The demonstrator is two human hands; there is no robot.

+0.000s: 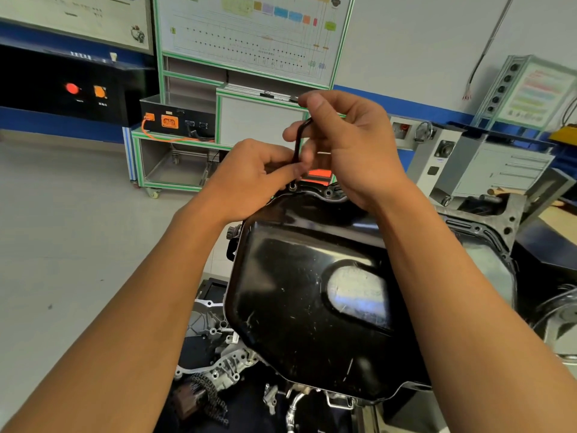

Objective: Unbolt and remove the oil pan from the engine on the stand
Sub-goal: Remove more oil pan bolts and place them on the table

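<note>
The black oil pan (299,295) faces up on the engine (218,364), its dented bottom shining. A bolt (293,186) sits in the pan's far rim flange. A black L-shaped hex key (298,142) stands upright over that bolt. My right hand (349,145) grips the key's upper bend with curled fingers. My left hand (249,176) pinches the key's lower shaft just above the bolt. The key's tip is hidden behind my left fingers.
A timing chain (212,398) and silver engine covers lie below the pan's near left corner. A green-framed trainer cart (175,145) with orange cables stands behind. A grey cabinet (487,170) is at the right, with bare floor to the left.
</note>
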